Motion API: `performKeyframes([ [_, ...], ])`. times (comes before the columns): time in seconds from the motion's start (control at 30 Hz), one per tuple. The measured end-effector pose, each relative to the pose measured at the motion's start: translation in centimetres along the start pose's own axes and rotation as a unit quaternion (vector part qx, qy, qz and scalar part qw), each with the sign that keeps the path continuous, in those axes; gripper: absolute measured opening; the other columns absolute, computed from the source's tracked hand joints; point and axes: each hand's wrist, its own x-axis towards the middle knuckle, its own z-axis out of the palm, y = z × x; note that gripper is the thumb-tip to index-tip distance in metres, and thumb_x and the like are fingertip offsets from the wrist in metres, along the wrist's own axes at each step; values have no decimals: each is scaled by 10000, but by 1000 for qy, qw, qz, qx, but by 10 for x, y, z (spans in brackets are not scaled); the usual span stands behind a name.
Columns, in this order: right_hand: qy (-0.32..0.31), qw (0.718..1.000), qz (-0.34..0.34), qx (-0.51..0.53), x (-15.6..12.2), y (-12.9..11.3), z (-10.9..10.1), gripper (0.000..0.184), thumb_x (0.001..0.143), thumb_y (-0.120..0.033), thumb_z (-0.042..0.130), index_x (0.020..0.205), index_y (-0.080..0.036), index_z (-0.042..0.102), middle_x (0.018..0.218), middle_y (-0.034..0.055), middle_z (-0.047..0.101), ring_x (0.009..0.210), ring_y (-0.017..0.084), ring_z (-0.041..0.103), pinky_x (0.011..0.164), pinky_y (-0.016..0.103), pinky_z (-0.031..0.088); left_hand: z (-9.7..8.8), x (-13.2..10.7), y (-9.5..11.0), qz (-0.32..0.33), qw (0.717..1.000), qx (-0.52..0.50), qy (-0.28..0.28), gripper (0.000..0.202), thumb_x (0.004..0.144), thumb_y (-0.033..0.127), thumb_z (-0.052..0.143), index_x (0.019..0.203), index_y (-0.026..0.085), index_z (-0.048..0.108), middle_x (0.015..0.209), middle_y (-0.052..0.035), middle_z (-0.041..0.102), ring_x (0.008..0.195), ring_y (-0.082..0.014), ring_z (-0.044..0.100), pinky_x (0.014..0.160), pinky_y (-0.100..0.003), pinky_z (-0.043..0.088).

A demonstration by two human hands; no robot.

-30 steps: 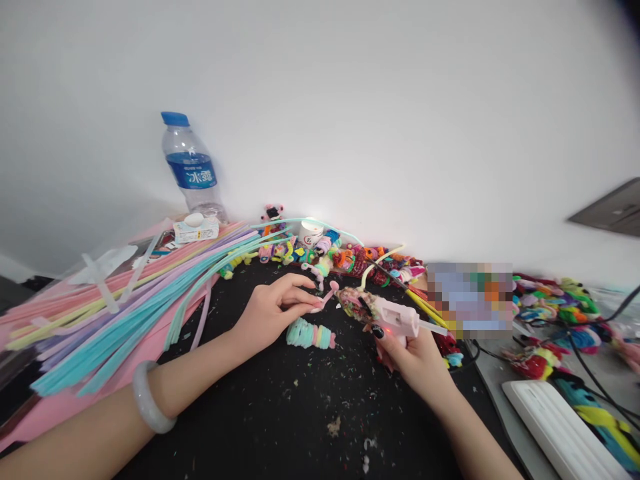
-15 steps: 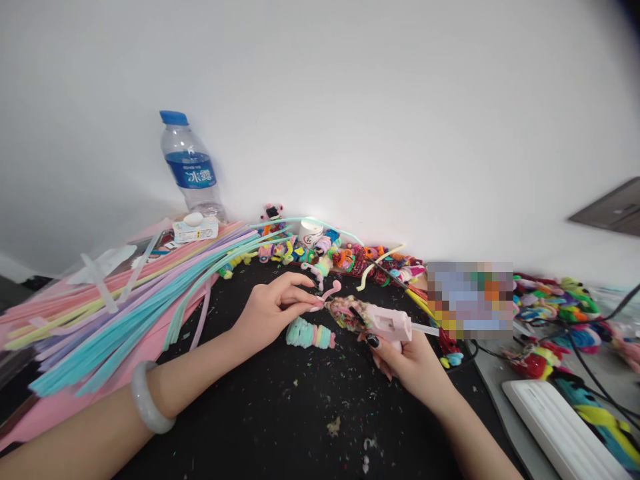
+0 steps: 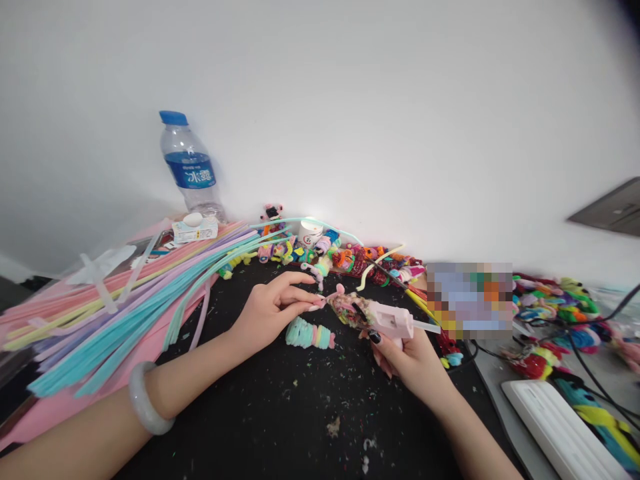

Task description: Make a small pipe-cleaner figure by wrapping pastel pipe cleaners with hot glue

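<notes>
Between thumb and forefinger, my left hand pinches a short curled piece of pink pipe cleaner. My right hand grips a pale pink hot glue gun, its front end crusted with fuzz and old glue. A clear glue stick juts from the back of the gun. The gun's tip meets the pink piece right at my left fingertips; the exact contact is too small to tell. Just below, a mint, yellow and pink pipe cleaner figure lies on the black mat.
Bundled pastel pipe cleaners spread across the left side. A water bottle stands behind them. Finished fuzzy figures line the wall around a white cup. At right are a white power bank, black cables and more figures.
The pink piece has turned, its curled end now sitting lower and closer to the gun's tip. Both hands stay nearly in place, with the glue gun tilted very slightly.
</notes>
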Motion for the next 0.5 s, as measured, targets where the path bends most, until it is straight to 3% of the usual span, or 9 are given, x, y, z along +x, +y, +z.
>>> performKeyframes([
  [0.5,32,996,-3,-78,1,4,-3,446,866,-495,451,545,-186,460,459,3,492,421,119,439,426,237,324,0,0,1,-5,1000,-8,14,292,783,231,649,1053,198,545,876,-31,758,875,-207,706,846,-316,553],
])
